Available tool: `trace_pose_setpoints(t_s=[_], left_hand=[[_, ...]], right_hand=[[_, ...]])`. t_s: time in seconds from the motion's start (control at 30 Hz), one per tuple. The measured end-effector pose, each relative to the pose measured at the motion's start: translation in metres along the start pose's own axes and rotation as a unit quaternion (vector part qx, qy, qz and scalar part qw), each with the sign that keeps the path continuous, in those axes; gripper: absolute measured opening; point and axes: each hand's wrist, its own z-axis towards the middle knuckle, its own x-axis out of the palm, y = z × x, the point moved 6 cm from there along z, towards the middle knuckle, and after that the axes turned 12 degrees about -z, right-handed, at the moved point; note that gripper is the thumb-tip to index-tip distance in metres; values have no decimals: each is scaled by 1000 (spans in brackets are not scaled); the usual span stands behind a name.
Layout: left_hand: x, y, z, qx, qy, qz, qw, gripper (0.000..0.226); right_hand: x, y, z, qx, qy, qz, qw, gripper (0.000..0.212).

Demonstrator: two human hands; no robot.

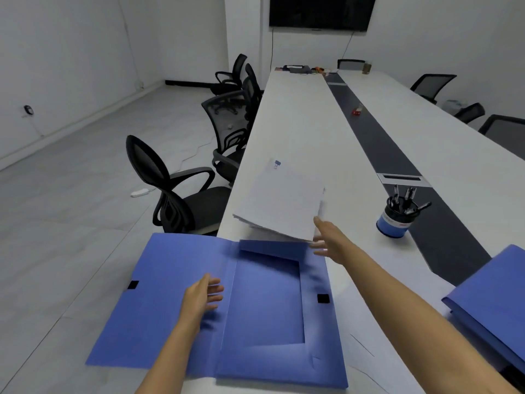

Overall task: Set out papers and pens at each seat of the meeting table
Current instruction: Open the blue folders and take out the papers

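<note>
**Clipped papers coming out of a blue folder at the table's end**

We stand at the near end of a long white meeting table (pixel 298 123). An open blue document folder (pixel 255 308) lies flat before us, its cover hanging past the table's left edge; its tray looks empty. Our left hand (pixel 203 294) rests on the folder's spine with fingers spread, gripping nothing. Our right hand (pixel 326 240) reaches forward, thumb on top of the near right corner of a stack of white papers (pixel 281 200), fingers below; the grip looks closed on that corner, though blur makes this uncertain. The stack tilts, its near edge lifted above the folder's far flap, and a blue binder clip (pixel 277 164) pins the far corner.

We judge the stack light and floppy: held by one corner it will sag and fan, so a hand beneath the middle would steady it. To the right stands a blue pen cup (pixel 393 223) holding several dark pens (pixel 406 199). A closed blue folder (pixel 494 302) lies at far right. Black mesh chairs (pixel 170 189) line the left side.
</note>
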Motion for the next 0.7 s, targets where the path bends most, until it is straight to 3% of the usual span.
trace_pose_setpoints(t_s=[0.1, 0.2, 0.37, 0.53, 0.63, 0.7], left_hand=[[-11, 7, -1, 7, -27, 2, 1000, 23], [-23, 17, 0, 11, -62, 0, 998, 18], [-42, 31, 0, 27, -81, 2, 996, 20], [-68, 41, 1, 61, -151, 98, 982, 15], [-88, 50, -4, 9, -215, 168, 962, 40], [-99, 56, -16, -54, -266, 144, 951, 59]], right_hand=[[6, -45, 1, 44, -14, -85, 995, 50], [8, -87, -6, 28, -52, -164, 985, 41], [17, -108, -27, -38, -99, -346, 932, 42], [26, -124, -47, -56, -130, -466, 874, 39], [36, -136, -58, -56, -127, -490, 860, 42], [42, -140, -62, -55, -125, -495, 858, 48]])
